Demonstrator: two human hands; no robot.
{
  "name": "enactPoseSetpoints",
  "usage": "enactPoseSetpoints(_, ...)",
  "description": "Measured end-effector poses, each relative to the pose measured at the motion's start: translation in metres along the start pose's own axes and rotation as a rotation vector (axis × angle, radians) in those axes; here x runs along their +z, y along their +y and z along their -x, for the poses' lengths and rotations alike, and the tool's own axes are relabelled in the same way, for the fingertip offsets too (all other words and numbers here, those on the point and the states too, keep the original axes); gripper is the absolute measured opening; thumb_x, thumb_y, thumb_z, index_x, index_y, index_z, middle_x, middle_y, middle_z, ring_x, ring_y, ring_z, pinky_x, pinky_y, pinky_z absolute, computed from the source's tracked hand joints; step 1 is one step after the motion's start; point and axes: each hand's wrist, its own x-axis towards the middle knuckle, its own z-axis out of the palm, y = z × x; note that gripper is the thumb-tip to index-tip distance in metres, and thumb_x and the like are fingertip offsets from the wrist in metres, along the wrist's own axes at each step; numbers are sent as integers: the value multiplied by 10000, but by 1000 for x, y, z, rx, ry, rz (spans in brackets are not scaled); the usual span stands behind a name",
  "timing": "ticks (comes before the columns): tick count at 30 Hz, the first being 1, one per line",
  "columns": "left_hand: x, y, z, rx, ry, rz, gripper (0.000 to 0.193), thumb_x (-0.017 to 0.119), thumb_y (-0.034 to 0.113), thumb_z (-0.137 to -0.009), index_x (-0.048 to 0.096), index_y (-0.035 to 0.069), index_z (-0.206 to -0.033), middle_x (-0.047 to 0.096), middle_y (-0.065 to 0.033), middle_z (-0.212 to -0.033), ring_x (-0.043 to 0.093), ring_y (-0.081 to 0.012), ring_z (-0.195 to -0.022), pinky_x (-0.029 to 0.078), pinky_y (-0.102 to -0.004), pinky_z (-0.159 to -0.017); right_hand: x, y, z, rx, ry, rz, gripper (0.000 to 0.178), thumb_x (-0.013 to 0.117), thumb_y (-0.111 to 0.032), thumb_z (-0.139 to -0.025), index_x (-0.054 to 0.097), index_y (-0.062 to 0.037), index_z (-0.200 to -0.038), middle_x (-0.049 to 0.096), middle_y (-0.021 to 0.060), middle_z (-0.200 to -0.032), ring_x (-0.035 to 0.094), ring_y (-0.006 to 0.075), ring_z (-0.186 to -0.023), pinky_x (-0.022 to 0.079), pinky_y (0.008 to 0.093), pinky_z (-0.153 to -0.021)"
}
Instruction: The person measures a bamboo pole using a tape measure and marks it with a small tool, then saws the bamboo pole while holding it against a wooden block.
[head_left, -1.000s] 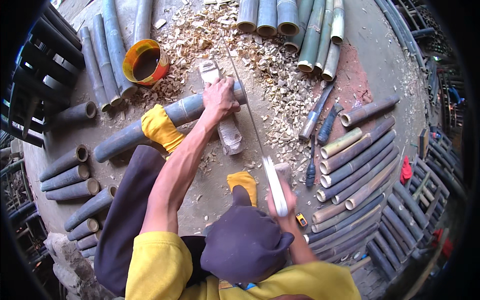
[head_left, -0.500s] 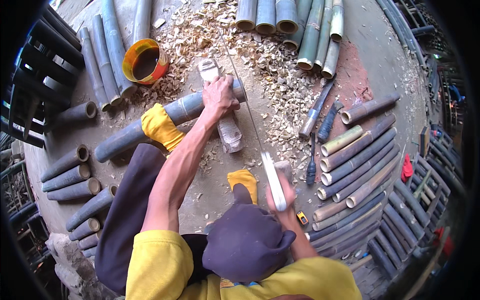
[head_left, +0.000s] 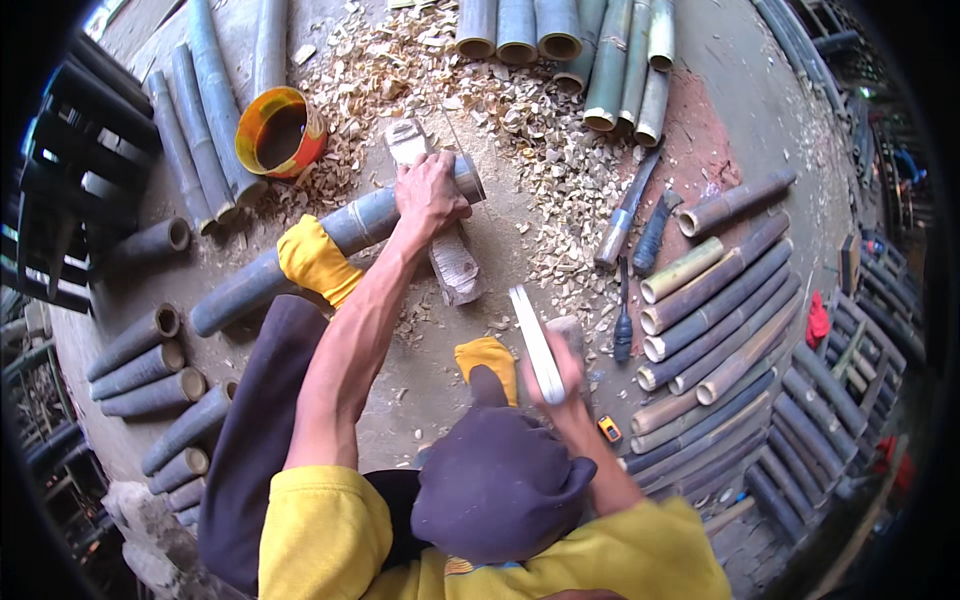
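bamboo tube [head_left: 368,221] partly hidden by left hand [head_left: 432,200], right hand [head_left: 567,368] blurred

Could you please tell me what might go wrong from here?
The saw in the right hand might jump and nick the left hand, which grips the bamboo tube close to the saw's path. The tube might also roll or slip on the wooden block if the yellow-covered foot on it eases off.
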Motion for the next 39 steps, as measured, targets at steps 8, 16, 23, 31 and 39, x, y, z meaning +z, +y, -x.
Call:
enactPoseSetpoints(8,-2,0,-6,-70,-60,17,467,768,239,-593,565,81,-982,642,-100,-953,599,-249,-950,463,-419,-815,-43,-14,87,137,48,-2,391,631,-58,-773,546,58,-1137,638,163,-900,633,245,-729,506,323,-670)
enactPoseSetpoints(16,2,14,-7,-57,-6,24,524,783,267,-558,549,83,-989,633,-97,-967,582,-254,-971,449,-414,-835,5,-20,-72,39,46,-163,433,589,20,-702,528,60,-1128,647,201,-876,663,275,-784,521,336,-649)
enactPoseSetpoints(23,-3,-7,-6,-30,-56,4,507,747,235,-530,566,80,-977,637,-87,-982,576,-263,-1005,451,-414,-842,-49,-37,69,119,-5,-14,334,582,-20,-810,561,48,-1137,638,160,-1005,631,226,-908,491,321,-794)
enactPoseSetpoints(31,3,8,-5,-29,-3,56,579,808,266,-529,561,98,-1025,629,-67,-1012,569,-235,-1020,437,-420,-864,8,-7,-66,6,36,-85,391,566,8,-734,538,85,-1116,655,198,-846,663,260,-709,520,331,-599)
enactPoseSetpoints(39,-3,2,-5,-73,-81,10,520,792,298,-567,561,93,-985,636,-88,-982,569,-246,-1016,448,-406,-839,-69,-29,108,94,9,173,422,647,10,-753,554,46,-1164,651,139,-874,626,164,-723,507,286,-647)
